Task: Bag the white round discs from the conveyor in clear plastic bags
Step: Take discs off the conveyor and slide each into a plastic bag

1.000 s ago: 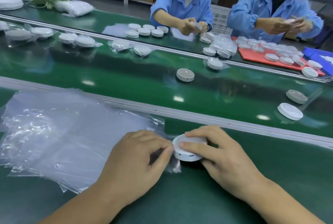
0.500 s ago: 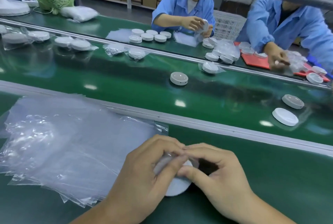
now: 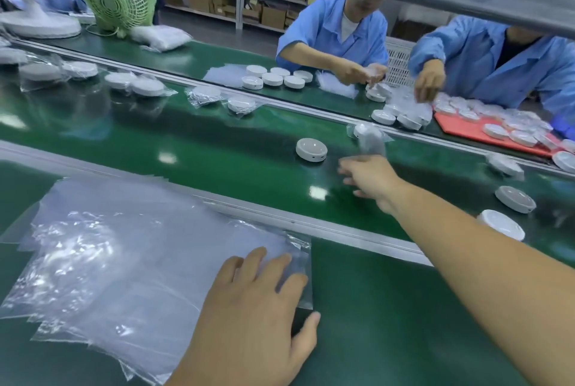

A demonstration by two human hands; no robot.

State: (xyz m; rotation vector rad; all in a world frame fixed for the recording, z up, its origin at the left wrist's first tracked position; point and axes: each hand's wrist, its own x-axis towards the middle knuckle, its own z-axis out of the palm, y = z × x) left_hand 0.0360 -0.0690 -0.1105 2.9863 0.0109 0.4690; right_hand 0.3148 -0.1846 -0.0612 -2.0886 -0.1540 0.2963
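A loose stack of clear plastic bags [image 3: 124, 261] covers the near left of the bench [image 3: 389, 323], within easy reach. The worker's left hand [image 3: 252, 308] lies flat on the stack's right edge, fingers [image 3: 255, 264] straight and gripping nothing, apparently pinning the slippery sheets so the next one can be peeled off. Beyond the rail, on the green conveyor [image 3: 217, 149], an unbagged disc [image 3: 311, 149] sits dome-up mid-belt, probably the next pick. Just right of it the right hand [image 3: 370, 180] reaches over the belt, blurred, its fingers spread and closed on nothing. A bagged disc [image 3: 368, 137] shows just beyond the fingertips; whether they touch it cannot be told. It looks like a finished piece going back on the line. Farther right, a domed disc [image 3: 515, 199] and a flat-topped disc [image 3: 501, 225] wait close together.
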